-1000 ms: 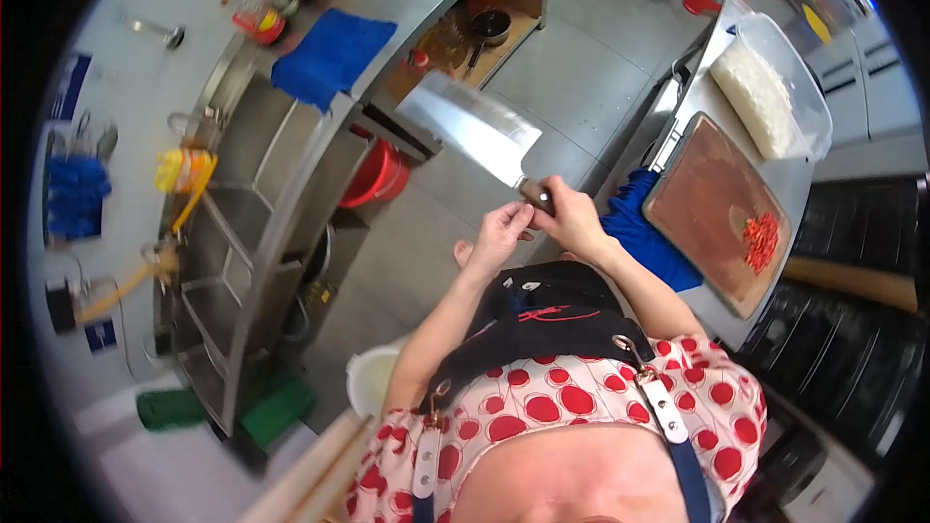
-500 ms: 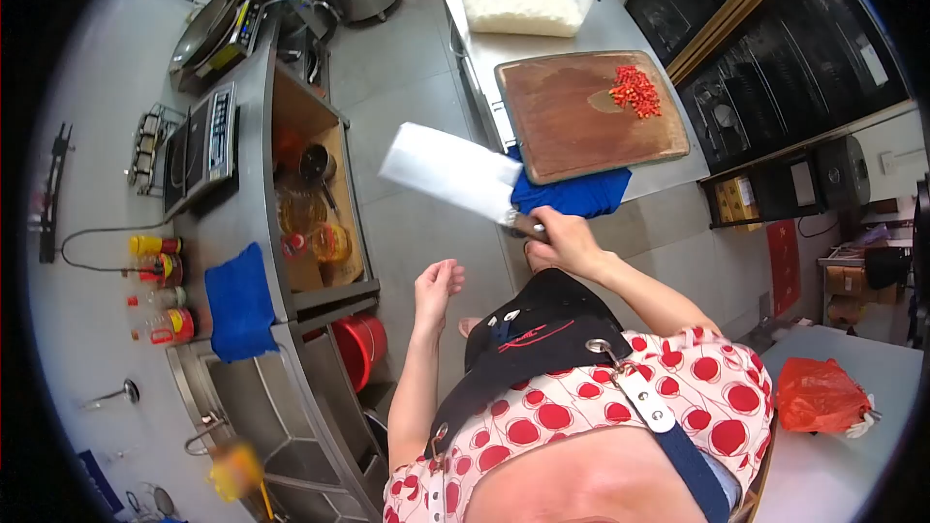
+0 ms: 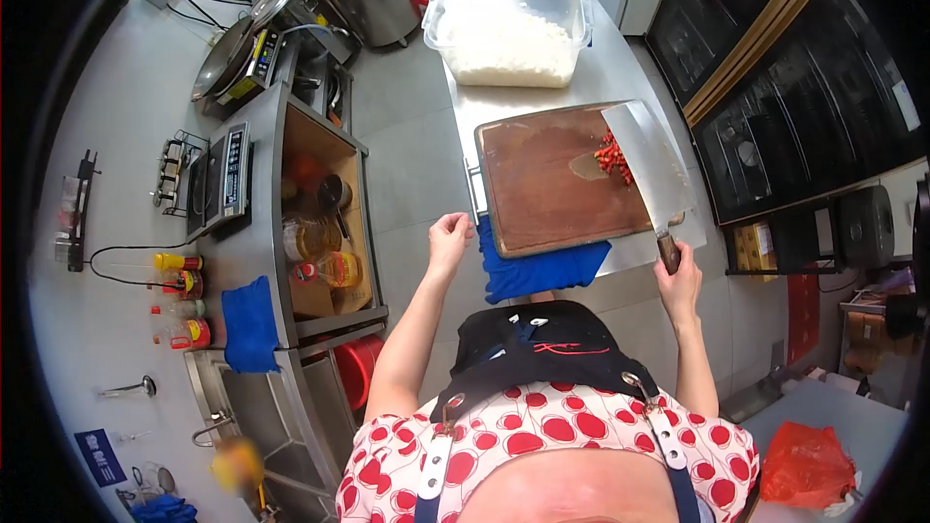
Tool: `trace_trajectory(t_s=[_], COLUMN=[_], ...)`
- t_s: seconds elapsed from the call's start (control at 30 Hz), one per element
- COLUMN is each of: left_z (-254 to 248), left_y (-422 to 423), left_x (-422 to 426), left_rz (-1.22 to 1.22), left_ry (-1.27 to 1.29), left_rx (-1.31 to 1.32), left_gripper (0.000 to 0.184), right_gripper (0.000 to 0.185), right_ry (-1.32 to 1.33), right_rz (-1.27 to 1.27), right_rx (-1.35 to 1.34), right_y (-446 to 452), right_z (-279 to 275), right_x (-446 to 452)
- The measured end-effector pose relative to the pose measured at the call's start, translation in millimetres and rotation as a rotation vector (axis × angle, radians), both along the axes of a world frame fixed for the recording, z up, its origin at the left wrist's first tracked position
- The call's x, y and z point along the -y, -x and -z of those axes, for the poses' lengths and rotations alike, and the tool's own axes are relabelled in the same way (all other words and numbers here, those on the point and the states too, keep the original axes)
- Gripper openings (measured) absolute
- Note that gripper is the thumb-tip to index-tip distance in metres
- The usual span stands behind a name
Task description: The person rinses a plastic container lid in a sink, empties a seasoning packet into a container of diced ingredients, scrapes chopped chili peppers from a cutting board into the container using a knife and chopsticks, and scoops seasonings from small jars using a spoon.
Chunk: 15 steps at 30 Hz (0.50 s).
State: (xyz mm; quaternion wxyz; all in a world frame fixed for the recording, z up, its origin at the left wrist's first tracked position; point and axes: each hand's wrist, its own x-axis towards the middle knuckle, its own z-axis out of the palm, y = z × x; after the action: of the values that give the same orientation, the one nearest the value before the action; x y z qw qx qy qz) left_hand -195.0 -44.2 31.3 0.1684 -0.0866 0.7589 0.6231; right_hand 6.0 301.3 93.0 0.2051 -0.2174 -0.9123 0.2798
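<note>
Cleaver [image 3: 654, 174] in right hand [image 3: 682, 283], pointing forward; red pieces [image 3: 612, 157] beyond

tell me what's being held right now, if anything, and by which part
A cleaver, held by its dark handle in the right hand. The left hand is curled, with nothing visible in it.

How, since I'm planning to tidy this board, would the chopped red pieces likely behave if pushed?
The chopped red pieces would probably scatter rather than move as one, being small and heaped loosely. Each is likely light, given its size. They may slide fairly easily, as the cutting board looks flat; any behind the cleaver can't be judged.
</note>
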Motion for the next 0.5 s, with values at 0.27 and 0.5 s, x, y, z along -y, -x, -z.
trace_trajectory(t_s=[0.27, 0.5], left_z=[15, 1], left_y=[14, 14], left_x=[-9, 61], left_rz=[-0.029, -0.164], left_ry=[-0.095, -0.19], left_rx=[0.033, -0.003], left_gripper=[0.02, 0.02], right_gripper=[0.037, 0.038], right_ry=[0.075, -0.078], right_rz=[-0.186, -0.319], right_rx=[0.089, 0.105], right_y=[52, 93], right_z=[22, 60], right_x=[55, 101])
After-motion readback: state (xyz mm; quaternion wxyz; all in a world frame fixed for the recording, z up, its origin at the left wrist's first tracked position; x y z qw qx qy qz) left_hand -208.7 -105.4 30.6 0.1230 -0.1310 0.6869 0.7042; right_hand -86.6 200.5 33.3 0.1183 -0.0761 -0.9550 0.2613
